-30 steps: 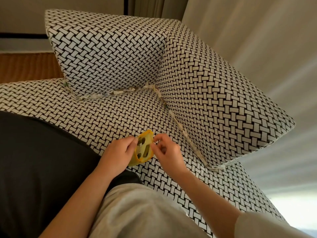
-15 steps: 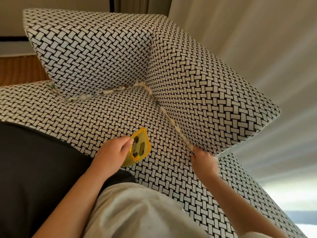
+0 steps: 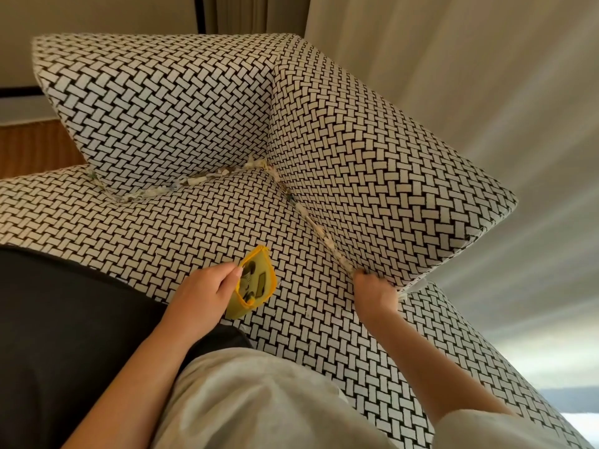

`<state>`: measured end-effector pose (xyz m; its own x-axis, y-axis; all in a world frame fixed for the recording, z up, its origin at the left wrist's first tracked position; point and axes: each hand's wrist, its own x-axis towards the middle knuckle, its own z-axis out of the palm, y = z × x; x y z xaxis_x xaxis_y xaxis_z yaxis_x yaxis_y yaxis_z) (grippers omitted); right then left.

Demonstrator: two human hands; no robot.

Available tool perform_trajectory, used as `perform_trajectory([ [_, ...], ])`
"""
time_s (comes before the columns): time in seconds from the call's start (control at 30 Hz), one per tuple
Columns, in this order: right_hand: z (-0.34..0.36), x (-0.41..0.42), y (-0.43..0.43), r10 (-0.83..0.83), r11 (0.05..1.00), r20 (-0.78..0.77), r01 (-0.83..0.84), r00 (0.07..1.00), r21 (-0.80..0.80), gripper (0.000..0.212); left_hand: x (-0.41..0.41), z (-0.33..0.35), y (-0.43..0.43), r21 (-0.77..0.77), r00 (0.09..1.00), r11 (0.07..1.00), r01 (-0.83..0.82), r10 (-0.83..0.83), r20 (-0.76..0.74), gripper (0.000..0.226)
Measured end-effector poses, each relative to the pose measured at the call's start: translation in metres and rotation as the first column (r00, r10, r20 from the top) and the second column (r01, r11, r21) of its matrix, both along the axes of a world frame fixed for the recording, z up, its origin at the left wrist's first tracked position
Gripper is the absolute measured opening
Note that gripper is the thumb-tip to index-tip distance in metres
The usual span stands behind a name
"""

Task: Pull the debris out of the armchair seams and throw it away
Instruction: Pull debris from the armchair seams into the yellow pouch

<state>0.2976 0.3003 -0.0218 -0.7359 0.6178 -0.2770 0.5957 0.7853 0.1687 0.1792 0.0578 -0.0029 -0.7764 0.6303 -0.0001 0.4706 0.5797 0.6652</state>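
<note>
Yellow pouch in left hand, right hand at seam debris, patterned armchair

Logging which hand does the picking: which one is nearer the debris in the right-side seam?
Right. The right hand curls its fingers onto the near end of the seam debris; the left hand is off over the seat, holding the yellow pouch.

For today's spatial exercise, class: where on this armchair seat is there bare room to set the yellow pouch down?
Free: the seat between back-seam debris, side-seam debris and the left hand. Crowded: both seams, especially at the right hand.
</note>
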Motion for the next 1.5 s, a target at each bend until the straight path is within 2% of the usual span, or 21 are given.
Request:
perform_trajectory([
  [0.27,-0.004,0.001,0.000,0.005,0.999,-0.024,-0.004,1.000,0.042,0.022,0.001,0.001,0.000,0.008,1.000,1.000,0.004,-0.004,-0.011,0.036],
  [0.43,-0.002,-0.004,-0.001,0.013,0.999,-0.052,-0.011,0.999,0.037,0.039,0.001,0.002,0.000,0.007,1.000,1.000,0.007,-0.007,0.002,0.034],
  [0.6,0.003,-0.010,0.001,-0.005,0.999,0.002,0.005,1.000,0.052,0.022,0.001,0.002,0.000,0.017,1.000,1.000,0.001,-0.001,0.004,0.033],
  [0.77,0.004,-0.015,0.001,-0.004,0.998,0.051,0.001,0.999,0.064,0.021,0.001,0.001,-0.001,0.009,1.000,1.000,-0.004,0.004,0.003,0.033],
  [0.9,0.001,-0.011,0.000,0.010,0.998,0.004,-0.010,1.000,0.068,0.019,0.001,0.003,-0.001,0.006,1.000,1.000,-0.002,0.002,-0.005,0.032],
  [1.03,-0.002,-0.003,0.002,-0.001,1.000,-0.140,0.004,0.990,0.026,0.017,0.002,0.003,0.000,-0.002,1.000,1.000,0.000,0.000,-0.018,0.033],
  [1.17,-0.005,0.004,0.003,-0.148,0.968,-0.444,0.038,0.884,-0.246,0.021,0.005,0.007,0.005,0.009,1.000,1.000,0.018,-0.018,-0.019,0.032],
  [1.3,-0.004,0.011,-0.012,-0.285,0.871,-0.647,-0.091,0.707,-0.483,0.016,0.014,0.013,0.014,0.017,0.999,0.999,0.049,-0.048,-0.016,0.033],
  [1.4,0.009,0.016,-0.039,-0.431,0.764,-0.744,-0.232,0.511,-0.602,0.011,0.024,0.018,0.028,-0.014,0.995,0.995,0.102,-0.102,-0.005,0.034],
  [1.5,0.022,0.019,-0.068,-0.473,0.697,-0.771,-0.354,0.427,-0.624,0.012,0.032,0.021,0.039,-0.057,0.991,0.989,0.136,-0.135,0.020,0.035],
])
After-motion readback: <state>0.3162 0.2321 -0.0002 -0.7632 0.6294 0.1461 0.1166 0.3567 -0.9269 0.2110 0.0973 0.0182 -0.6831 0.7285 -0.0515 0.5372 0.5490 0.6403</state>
